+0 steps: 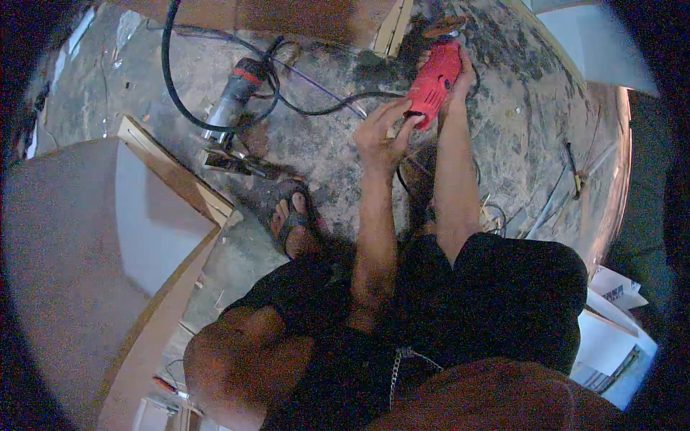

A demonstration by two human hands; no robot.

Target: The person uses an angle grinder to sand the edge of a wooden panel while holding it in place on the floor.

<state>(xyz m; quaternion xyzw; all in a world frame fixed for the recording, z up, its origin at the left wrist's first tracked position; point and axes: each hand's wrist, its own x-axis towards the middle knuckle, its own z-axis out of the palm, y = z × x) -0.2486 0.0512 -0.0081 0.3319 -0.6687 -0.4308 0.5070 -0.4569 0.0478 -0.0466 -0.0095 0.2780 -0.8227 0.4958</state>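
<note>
A red angle grinder (pixel 435 80) is held above the floor, its brownish disc (pixel 442 29) at the far end. My right hand (pixel 463 72) is wrapped around its body from the right side. With bent fingers, my left hand (pixel 384 133) grips the near end of the grinder. Part of the right hand's fingers is hidden behind the red body. To the left lies a trim router (pixel 237 93) with a dark body, a red band and a metal base, tipped on its side and touched by neither hand.
A black cable (pixel 169 65) loops around the router and runs to the right. Wooden-edged panels (pixel 169 169) stand at the left, and a brown board (pixel 302 18) lies at the top. A bar clamp or similar thin tool (pixel 573 171) is on the stained floor at the right. My sandalled foot (pixel 295 223) is near the router.
</note>
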